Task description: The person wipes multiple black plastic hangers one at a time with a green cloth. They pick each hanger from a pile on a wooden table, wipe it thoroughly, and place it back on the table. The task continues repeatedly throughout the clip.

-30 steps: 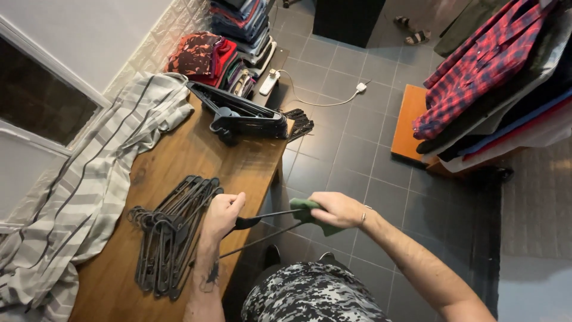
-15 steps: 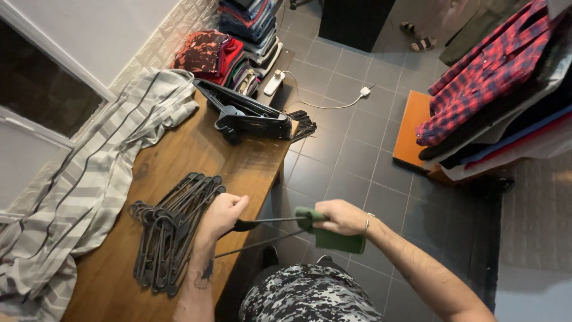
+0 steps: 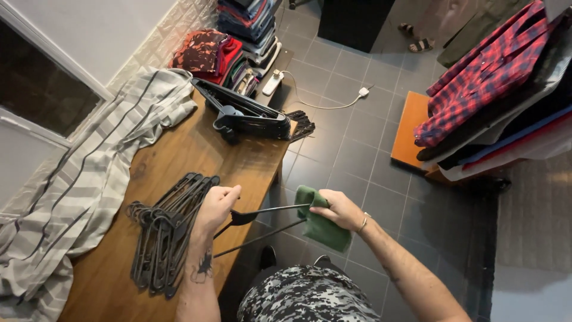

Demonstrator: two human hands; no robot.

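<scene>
I am watching my left hand [image 3: 217,206] gripping a black hanger [image 3: 262,223] while my right hand [image 3: 339,209], closed around a green cloth [image 3: 325,229], is wiping its arm; pressing hard risks twisting the hanger loose off the desk [image 3: 196,149] edge.

The right hand [image 3: 338,210] slid the green cloth [image 3: 322,222] outward along the black hanger [image 3: 262,223] held by the left hand [image 3: 217,206], so more cloth hung below the arm than before.
</scene>
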